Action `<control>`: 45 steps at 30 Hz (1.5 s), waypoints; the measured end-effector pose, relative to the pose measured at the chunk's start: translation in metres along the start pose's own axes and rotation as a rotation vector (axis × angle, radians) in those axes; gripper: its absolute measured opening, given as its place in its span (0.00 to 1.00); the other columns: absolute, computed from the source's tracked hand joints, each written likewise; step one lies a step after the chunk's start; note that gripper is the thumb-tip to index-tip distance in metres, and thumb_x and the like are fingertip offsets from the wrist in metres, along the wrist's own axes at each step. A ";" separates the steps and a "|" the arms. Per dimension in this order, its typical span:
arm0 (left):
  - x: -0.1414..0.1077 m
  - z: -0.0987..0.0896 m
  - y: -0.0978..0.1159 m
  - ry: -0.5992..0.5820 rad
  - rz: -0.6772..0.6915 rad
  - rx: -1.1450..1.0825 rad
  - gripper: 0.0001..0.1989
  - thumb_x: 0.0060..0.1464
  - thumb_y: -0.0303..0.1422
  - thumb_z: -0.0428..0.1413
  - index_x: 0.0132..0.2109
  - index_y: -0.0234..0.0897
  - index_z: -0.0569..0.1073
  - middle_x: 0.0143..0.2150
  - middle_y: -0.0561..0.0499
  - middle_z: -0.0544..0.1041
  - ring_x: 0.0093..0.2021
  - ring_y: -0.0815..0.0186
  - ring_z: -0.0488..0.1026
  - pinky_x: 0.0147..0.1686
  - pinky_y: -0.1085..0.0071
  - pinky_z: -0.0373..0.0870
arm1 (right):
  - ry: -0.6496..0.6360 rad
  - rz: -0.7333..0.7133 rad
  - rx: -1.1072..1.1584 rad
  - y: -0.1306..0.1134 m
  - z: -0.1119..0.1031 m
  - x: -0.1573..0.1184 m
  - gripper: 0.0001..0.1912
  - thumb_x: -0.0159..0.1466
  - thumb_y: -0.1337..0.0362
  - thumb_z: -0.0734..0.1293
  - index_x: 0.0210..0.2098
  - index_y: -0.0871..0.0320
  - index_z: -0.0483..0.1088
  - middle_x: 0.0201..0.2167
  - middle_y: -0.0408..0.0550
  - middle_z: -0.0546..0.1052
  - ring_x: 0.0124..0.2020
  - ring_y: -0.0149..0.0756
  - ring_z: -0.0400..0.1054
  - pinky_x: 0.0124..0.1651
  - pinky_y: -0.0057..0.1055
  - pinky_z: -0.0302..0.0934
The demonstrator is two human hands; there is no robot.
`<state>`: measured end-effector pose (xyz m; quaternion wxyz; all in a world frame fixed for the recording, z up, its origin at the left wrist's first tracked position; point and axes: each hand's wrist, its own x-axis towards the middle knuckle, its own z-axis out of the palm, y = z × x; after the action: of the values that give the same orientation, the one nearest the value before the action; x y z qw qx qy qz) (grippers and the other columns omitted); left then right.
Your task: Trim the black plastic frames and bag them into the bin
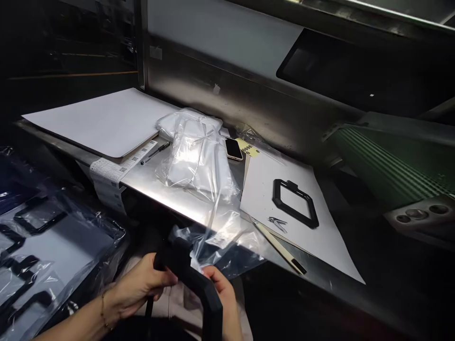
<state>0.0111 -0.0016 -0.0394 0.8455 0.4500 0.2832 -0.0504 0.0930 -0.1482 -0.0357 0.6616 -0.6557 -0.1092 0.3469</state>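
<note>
A thick black angular plastic frame [208, 293] is held low in front of me, close to my body. My left hand [142, 284] is closed around its left part, thumb pressed on the front. On the other side my right hand [222, 289] is bent behind the frame's bar, partly hidden, its curled fingers against the frame. A small white piece [194, 263] shows by those fingertips; what it is I cannot tell. Just beyond, clear plastic film [227, 253] hangs over the table edge. A similar black frame [295, 201] lies on a white sheet [334, 251], beside small nippers [277, 222].
Clear bags of white items [195, 156] lie mid-table [151, 177]. Around them are a pen [155, 153], a phone [233, 148], a yellow label [250, 148] and a white board [95, 121]. A cream-handled tool [277, 246] lies at the front edge. Bagged black frames [39, 215] are at left.
</note>
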 end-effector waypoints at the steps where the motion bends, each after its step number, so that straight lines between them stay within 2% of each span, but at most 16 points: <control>1: -0.001 -0.003 -0.004 0.019 -0.003 0.011 0.12 0.38 0.29 0.60 0.22 0.33 0.62 0.18 0.61 0.56 0.16 0.80 0.45 0.15 0.79 0.47 | 0.041 0.015 0.051 0.005 -0.004 -0.001 0.13 0.56 0.53 0.60 0.24 0.57 0.61 0.19 0.40 0.64 0.21 0.29 0.59 0.27 0.27 0.55; 4: -0.001 -0.007 -0.014 0.060 -0.018 0.043 0.15 0.44 0.32 0.56 0.20 0.36 0.56 0.14 0.64 0.49 0.14 0.80 0.41 0.15 0.79 0.46 | 0.138 0.029 0.148 0.017 -0.011 -0.004 0.14 0.54 0.52 0.61 0.25 0.56 0.60 0.19 0.39 0.62 0.21 0.28 0.58 0.27 0.27 0.56; 7: 0.003 0.002 -0.022 0.038 -0.047 0.067 0.14 0.46 0.36 0.53 0.21 0.37 0.57 0.12 0.65 0.47 0.13 0.79 0.40 0.14 0.78 0.45 | 0.127 0.062 0.149 0.023 -0.005 -0.007 0.13 0.48 0.55 0.67 0.20 0.57 0.62 0.17 0.38 0.61 0.19 0.27 0.55 0.24 0.26 0.54; 11: 0.008 0.012 -0.025 0.019 -0.098 0.089 0.13 0.40 0.31 0.57 0.21 0.35 0.59 0.14 0.64 0.52 0.13 0.81 0.44 0.14 0.78 0.43 | 0.043 0.119 0.140 0.026 0.006 -0.015 0.07 0.46 0.62 0.70 0.21 0.57 0.68 0.18 0.40 0.65 0.21 0.29 0.57 0.26 0.26 0.56; 15: 0.009 0.008 -0.027 0.039 -0.140 0.127 0.11 0.38 0.31 0.58 0.22 0.34 0.62 0.15 0.63 0.56 0.12 0.82 0.46 0.13 0.79 0.46 | 0.037 0.138 0.198 0.033 0.002 -0.018 0.07 0.46 0.61 0.70 0.24 0.56 0.69 0.21 0.41 0.67 0.26 0.31 0.61 0.33 0.28 0.58; 21: 0.011 0.000 -0.033 0.025 -0.145 0.189 0.07 0.43 0.26 0.55 0.22 0.32 0.64 0.14 0.64 0.57 0.12 0.81 0.48 0.13 0.80 0.48 | 0.071 0.184 0.390 0.058 0.000 -0.012 0.13 0.45 0.56 0.70 0.20 0.57 0.66 0.20 0.42 0.68 0.21 0.29 0.60 0.25 0.27 0.58; 24: 0.012 -0.010 -0.033 0.049 -0.124 0.205 0.08 0.47 0.27 0.53 0.22 0.32 0.64 0.12 0.65 0.54 0.11 0.81 0.46 0.13 0.80 0.49 | 0.114 0.194 0.496 0.066 -0.008 -0.010 0.12 0.48 0.56 0.68 0.21 0.56 0.63 0.22 0.40 0.68 0.23 0.28 0.62 0.27 0.27 0.59; 29: 0.017 -0.044 -0.026 0.157 -0.054 0.203 0.14 0.52 0.32 0.50 0.21 0.34 0.61 0.13 0.66 0.50 0.11 0.80 0.44 0.13 0.80 0.50 | 0.225 0.162 0.587 0.061 -0.044 -0.003 0.11 0.48 0.56 0.69 0.24 0.53 0.64 0.22 0.33 0.66 0.26 0.22 0.62 0.37 0.23 0.58; 32: 0.024 -0.059 -0.028 0.165 -0.059 0.232 0.15 0.52 0.34 0.49 0.20 0.34 0.60 0.12 0.65 0.49 0.11 0.79 0.46 0.13 0.79 0.50 | 0.176 0.185 0.513 0.056 -0.055 0.003 0.13 0.47 0.55 0.69 0.27 0.54 0.65 0.20 0.33 0.65 0.23 0.21 0.60 0.33 0.22 0.59; 36: 0.028 -0.062 -0.030 0.147 -0.088 0.293 0.09 0.49 0.32 0.52 0.25 0.33 0.64 0.13 0.65 0.52 0.12 0.80 0.46 0.14 0.80 0.48 | 0.044 0.215 0.246 0.058 -0.051 0.015 0.09 0.50 0.64 0.69 0.28 0.61 0.67 0.17 0.33 0.62 0.17 0.21 0.57 0.22 0.22 0.55; 37: 0.027 -0.062 -0.029 0.122 -0.100 0.311 0.05 0.47 0.31 0.54 0.28 0.33 0.67 0.14 0.65 0.54 0.13 0.80 0.48 0.15 0.80 0.48 | 0.034 0.209 0.172 0.059 -0.051 0.019 0.07 0.52 0.65 0.68 0.26 0.63 0.67 0.17 0.34 0.64 0.18 0.22 0.58 0.22 0.22 0.55; 38: 0.025 -0.061 -0.026 0.084 -0.119 0.325 0.08 0.44 0.30 0.57 0.34 0.34 0.68 0.15 0.64 0.57 0.14 0.80 0.50 0.15 0.80 0.48 | 0.037 0.196 0.107 0.060 -0.052 0.024 0.07 0.55 0.65 0.66 0.25 0.63 0.66 0.19 0.36 0.65 0.20 0.23 0.60 0.24 0.24 0.57; 39: 0.022 -0.060 -0.022 0.036 -0.144 0.333 0.17 0.41 0.30 0.58 0.42 0.37 0.67 0.17 0.63 0.59 0.16 0.79 0.52 0.16 0.79 0.48 | 0.046 0.178 0.051 0.060 -0.054 0.029 0.09 0.57 0.64 0.64 0.25 0.64 0.66 0.21 0.38 0.67 0.22 0.25 0.62 0.26 0.26 0.59; 41: 0.018 -0.058 -0.013 -0.066 -0.200 0.328 0.33 0.42 0.33 0.57 0.56 0.44 0.55 0.18 0.63 0.59 0.17 0.78 0.54 0.17 0.79 0.48 | 0.055 0.139 -0.038 0.057 -0.059 0.038 0.11 0.59 0.61 0.61 0.27 0.63 0.66 0.25 0.40 0.69 0.26 0.27 0.65 0.31 0.29 0.60; 43: 0.019 -0.052 -0.006 -0.138 -0.249 0.317 0.36 0.48 0.38 0.51 0.60 0.47 0.41 0.19 0.63 0.60 0.17 0.78 0.53 0.19 0.77 0.50 | 0.030 0.106 -0.114 0.050 -0.062 0.045 0.12 0.59 0.60 0.61 0.28 0.63 0.67 0.25 0.40 0.70 0.28 0.29 0.66 0.33 0.31 0.61; 45: 0.025 -0.044 -0.004 -0.182 -0.285 0.329 0.36 0.51 0.40 0.47 0.60 0.47 0.34 0.23 0.60 0.66 0.16 0.78 0.54 0.20 0.76 0.52 | -0.016 0.072 -0.182 0.038 -0.062 0.050 0.13 0.59 0.58 0.61 0.29 0.63 0.68 0.25 0.41 0.71 0.28 0.29 0.66 0.34 0.32 0.61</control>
<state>0.0114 0.0348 -0.0745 0.7670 0.5308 0.2545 -0.2553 0.1545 -0.1709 -0.0941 0.5855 -0.7138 -0.1221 0.3644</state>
